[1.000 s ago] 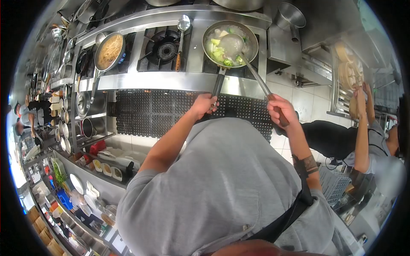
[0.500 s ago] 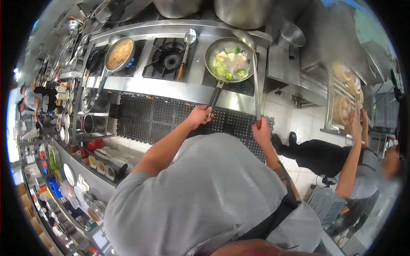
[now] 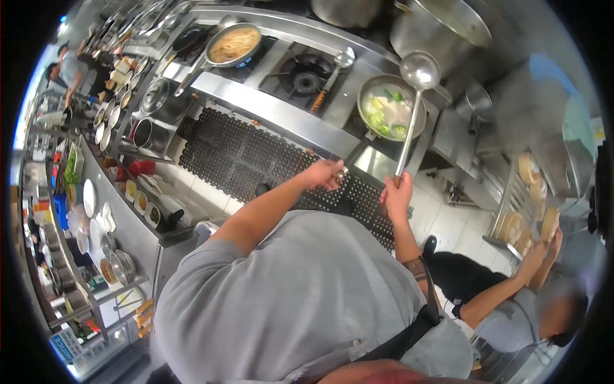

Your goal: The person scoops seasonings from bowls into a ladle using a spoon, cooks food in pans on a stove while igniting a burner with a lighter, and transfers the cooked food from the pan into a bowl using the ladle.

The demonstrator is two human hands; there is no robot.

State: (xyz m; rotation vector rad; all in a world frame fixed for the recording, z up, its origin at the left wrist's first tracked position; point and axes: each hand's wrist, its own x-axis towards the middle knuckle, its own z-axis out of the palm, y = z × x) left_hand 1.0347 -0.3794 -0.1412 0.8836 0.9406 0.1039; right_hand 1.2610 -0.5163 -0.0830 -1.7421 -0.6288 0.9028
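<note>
My left hand (image 3: 325, 174) is closed at the handle end of a frying pan (image 3: 419, 131); the handle is hard to make out against the stove edge. The pan sits over the right burner, with pale liquid, broccoli and other green and white pieces (image 3: 384, 114) in it. Closed around a wooden grip, my right hand (image 3: 398, 192) holds a long metal ladle (image 3: 420, 70). The ladle's bowl is raised above the pan's far right rim, and its shaft crosses the pan's right side.
A pan of noodles (image 3: 234, 45) sits on the left burner. A wooden-handled spoon (image 3: 332, 80) lies beside the middle burner (image 3: 306, 80). Large pots (image 3: 441, 32) stand behind the stove. At right, a co-worker (image 3: 511, 301) handles round steamer baskets (image 3: 528, 168). A perforated black mat (image 3: 236, 150) covers the floor.
The view has turned and shifted, so the stove appears further right and tilted. The ladle bowl has swung to stand out clearly above the pan rim. The co-worker's hands are lower in view.
</note>
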